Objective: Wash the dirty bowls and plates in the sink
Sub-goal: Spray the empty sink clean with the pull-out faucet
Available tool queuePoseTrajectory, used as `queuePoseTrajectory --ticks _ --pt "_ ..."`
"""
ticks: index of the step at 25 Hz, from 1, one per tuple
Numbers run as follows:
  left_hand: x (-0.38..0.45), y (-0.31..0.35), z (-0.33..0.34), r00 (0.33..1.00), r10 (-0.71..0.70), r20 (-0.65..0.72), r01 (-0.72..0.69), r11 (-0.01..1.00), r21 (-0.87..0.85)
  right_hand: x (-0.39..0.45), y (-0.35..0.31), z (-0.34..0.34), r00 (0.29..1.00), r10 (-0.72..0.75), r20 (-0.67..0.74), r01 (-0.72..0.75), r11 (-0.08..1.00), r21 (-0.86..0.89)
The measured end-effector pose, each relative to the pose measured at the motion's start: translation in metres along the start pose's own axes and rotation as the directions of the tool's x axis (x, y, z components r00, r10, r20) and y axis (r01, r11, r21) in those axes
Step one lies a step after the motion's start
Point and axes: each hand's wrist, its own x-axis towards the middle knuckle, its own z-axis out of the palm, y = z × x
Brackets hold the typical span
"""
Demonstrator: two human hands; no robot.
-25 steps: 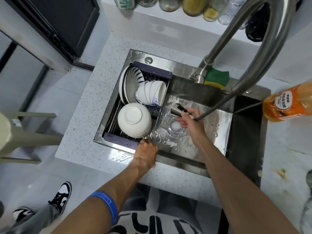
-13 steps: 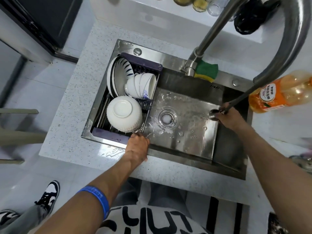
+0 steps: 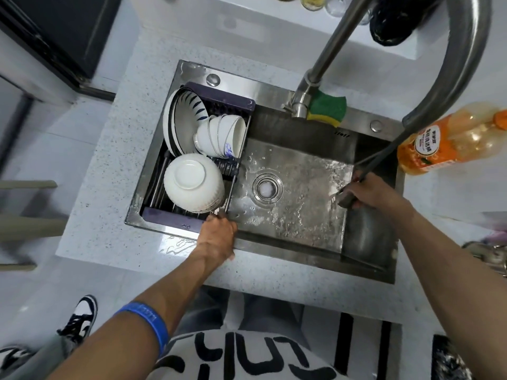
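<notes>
Your right hand has its grip curled round the pull-out sprayer head, aimed at the wet floor of the sink. Your left hand rests on the near corner of the drying rack, fingers hidden over the edge, so I cannot tell whether that grip holds anything. Sweep the spray toward the drain (low and steady, to limit splashing) and chase the suds out. The rack holds the dishes: an upturned white bowl, nested small bowls and upright plates. No dishes lie in the basin itself.
</notes>
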Motion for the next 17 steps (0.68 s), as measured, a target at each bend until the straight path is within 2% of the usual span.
queuePoseTrajectory --ticks 3,5,7,8,11,15,17 --pt "-0.002 -0.001 -0.002 1.0 0.0 0.003 0.0 1.0 -0.006 0.0 0.005 -0.007 0.998 0.053 0.026 -0.052 0.998 -0.042" --pt "-0.002 -0.001 -0.003 1.0 0.003 -0.001 -0.003 1.0 0.009 -0.003 -0.001 -0.006 0.991 0.092 0.098 -0.088 0.995 -0.042" --pt "-0.003 -0.001 -0.005 1.0 0.001 0.005 -0.001 1.0 0.016 -0.009 -0.01 0.009 0.974 0.103 0.2 -0.119 0.99 0.071" --pt "-0.002 -0.001 -0.004 1.0 0.005 0.003 -0.005 1.0 0.017 -0.01 -0.013 0.019 0.974 0.087 0.207 -0.122 0.98 0.159" --pt "-0.001 -0.002 -0.001 1.0 -0.008 0.012 0.008 1.0 0.015 -0.009 -0.016 0.042 0.994 0.057 0.091 -0.085 0.936 0.343" --pt "0.002 -0.001 0.0 1.0 0.006 0.007 -0.006 1.0 0.029 -0.017 -0.024 0.052 0.982 0.02 0.19 -0.099 0.904 0.416" --pt "0.003 -0.001 0.002 1.0 0.003 0.011 -0.003 0.999 0.039 -0.016 -0.026 0.057 0.994 0.024 0.108 -0.075 0.863 0.499"
